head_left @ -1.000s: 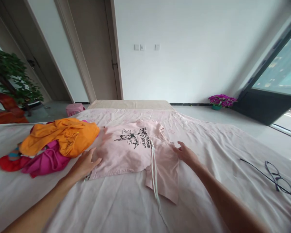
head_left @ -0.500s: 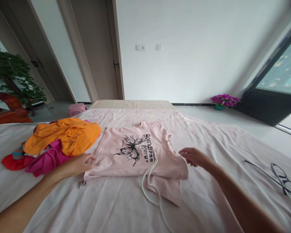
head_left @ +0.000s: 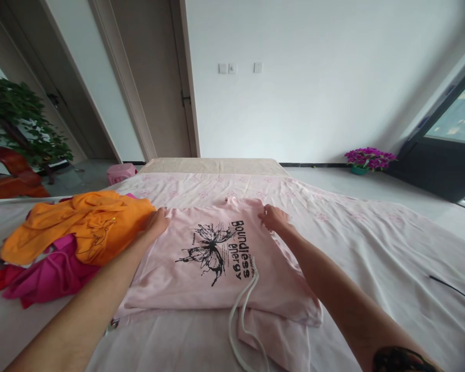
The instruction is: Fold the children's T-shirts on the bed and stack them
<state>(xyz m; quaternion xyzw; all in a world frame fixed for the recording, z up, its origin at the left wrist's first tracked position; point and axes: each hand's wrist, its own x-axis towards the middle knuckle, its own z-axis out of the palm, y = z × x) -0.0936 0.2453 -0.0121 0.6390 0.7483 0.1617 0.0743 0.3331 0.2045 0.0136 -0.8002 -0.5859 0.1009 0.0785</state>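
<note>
A heap of clothes (head_left: 81, 227), orange on top, lies farthest left on the flowered sheet (head_left: 356, 258), just beside the left forearm. That arm reaches forward and inward, nearly straight, and the left hand (head_left: 158, 221) is closed, seemingly on the far left corner of the pink shirt (head_left: 220, 258). The shirt lies face up between the arms, mostly on the person's side of the hands, its long axis running left to right: hem at left, collar at right. A white cord (head_left: 230, 323) crosses its near edge, where a fold of pink cloth sticks out. The right hand (head_left: 274, 218) pinches the far edge by the collar, its forearm slanting over the shirt's right end. Neither hand is nearer; both touch the shirt.
</note>
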